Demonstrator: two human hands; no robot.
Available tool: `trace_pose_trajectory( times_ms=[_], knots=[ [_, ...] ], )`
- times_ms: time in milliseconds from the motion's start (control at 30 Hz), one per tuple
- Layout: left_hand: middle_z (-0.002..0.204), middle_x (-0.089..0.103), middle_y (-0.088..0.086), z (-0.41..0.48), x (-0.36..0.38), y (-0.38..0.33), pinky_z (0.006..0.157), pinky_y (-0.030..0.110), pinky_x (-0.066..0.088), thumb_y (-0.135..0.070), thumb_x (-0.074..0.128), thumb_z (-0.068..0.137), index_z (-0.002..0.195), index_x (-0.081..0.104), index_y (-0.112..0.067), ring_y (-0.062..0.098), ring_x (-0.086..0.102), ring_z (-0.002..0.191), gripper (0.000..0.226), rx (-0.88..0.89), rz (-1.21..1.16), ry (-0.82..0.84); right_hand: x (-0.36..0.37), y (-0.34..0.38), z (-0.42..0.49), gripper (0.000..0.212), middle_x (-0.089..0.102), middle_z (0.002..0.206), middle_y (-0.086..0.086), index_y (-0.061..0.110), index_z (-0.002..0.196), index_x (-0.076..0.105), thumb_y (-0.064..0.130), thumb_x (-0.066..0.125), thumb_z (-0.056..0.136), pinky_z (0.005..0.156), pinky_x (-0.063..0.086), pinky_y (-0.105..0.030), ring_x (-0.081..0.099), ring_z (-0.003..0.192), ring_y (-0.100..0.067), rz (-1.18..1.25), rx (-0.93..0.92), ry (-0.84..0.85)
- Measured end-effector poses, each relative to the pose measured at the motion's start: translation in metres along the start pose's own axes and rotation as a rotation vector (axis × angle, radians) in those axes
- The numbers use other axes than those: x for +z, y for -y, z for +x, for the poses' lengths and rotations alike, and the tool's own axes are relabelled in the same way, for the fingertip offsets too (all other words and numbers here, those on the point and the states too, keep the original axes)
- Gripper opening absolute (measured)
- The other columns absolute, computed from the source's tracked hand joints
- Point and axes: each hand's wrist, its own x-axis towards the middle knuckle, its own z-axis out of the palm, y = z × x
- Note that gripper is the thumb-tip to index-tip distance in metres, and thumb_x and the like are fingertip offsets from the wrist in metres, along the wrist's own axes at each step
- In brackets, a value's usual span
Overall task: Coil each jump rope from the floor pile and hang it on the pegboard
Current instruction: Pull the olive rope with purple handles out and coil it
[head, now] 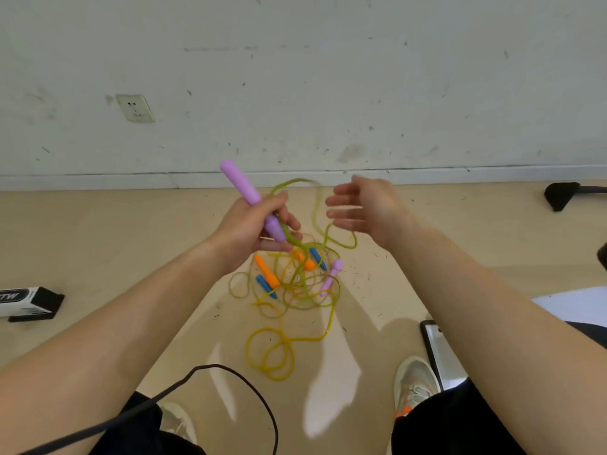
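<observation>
Ropes [295, 284] lie tangled in a pile on the floor [131, 241], close to the wall [295, 77]. Among the yellow-green cords in the pile are two orange handles [266, 270], two blue handles [264, 285] and one purple handle [330, 277]. A loose loop [272, 356] of cord trails from the pile toward the person.

The left grip [253, 224] is raised above the pile and closed round a second purple handle [241, 183], which points up and to the left. From this handle's lower end a cord [315, 205] arcs up between the two grips, then drops back into the pile.

The right grip [364, 208] is wide, fingers spread and straight, and holds nothing. It is motion-blurred and sits just beside the raised cord; contact cannot be told.

A socket [135, 108] is set in the wall at left. A black-and-white box [29, 303] lies on the floor at far left. A black cable [230, 372] curves across the foreground. A shoe [415, 382] stands at lower right, beside a dark-framed flat panel [437, 349].
</observation>
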Motion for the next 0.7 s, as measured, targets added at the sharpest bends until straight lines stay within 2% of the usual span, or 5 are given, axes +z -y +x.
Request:
trace_pose_trajectory(
  times_ms=[100,200,500,600,700],
  knots=[
    [0.074,0.069,0.007,0.000,0.000,-0.013,0.055,0.032,0.060,-0.029,0.052,0.102,0.073,0.051,-0.012,0.036,0.074,0.078,0.033,-0.042,-0.243,-0.025,0.007,-0.026,-0.005,0.025,0.067,0.077,-0.009,0.008,0.089,0.064,0.005,0.039,0.091,0.060,0.053,-0.030,0.062,0.063,-0.022,-0.260,-0.027,0.093],
    [0.076,0.070,0.007,-0.001,0.000,-0.020,0.054,0.030,0.059,-0.031,0.052,0.101,0.076,0.050,-0.014,0.039,0.073,0.080,0.030,-0.071,-0.399,-0.019,0.018,-0.063,-0.003,0.035,0.065,0.103,-0.006,0.018,0.099,0.066,-0.003,0.047,0.079,0.073,0.048,-0.033,0.057,0.083,-0.017,-0.446,-0.109,0.287],
    [0.073,0.067,0.005,-0.007,-0.001,-0.033,0.054,0.028,0.060,-0.034,0.054,0.101,0.076,0.054,-0.014,0.039,0.073,0.082,0.032,-0.094,-0.657,-0.025,0.023,-0.141,0.019,0.040,0.065,0.110,0.002,0.026,0.086,0.050,0.047,0.080,0.069,0.081,0.049,-0.037,0.060,0.098,-0.013,-0.670,-0.101,0.284],
    [0.071,0.066,0.004,-0.012,0.002,-0.040,0.053,0.027,0.060,-0.034,0.054,0.101,0.075,0.052,-0.016,0.038,0.074,0.079,0.032,-0.087,-0.696,-0.020,0.018,-0.149,0.026,0.061,0.053,0.119,-0.002,0.022,0.120,0.052,0.046,0.083,0.072,0.089,0.047,-0.033,0.053,0.110,-0.017,-0.867,-0.025,0.226],
    [0.071,0.067,0.004,-0.016,0.009,-0.046,0.053,0.026,0.059,-0.035,0.054,0.101,0.075,0.052,-0.016,0.037,0.074,0.080,0.032,-0.087,-0.717,-0.005,0.017,-0.155,0.026,0.111,0.023,0.151,-0.007,0.032,0.156,0.018,0.051,0.084,0.068,0.113,0.035,-0.045,0.023,0.145,-0.029,-1.054,0.053,0.320]
  ],
)
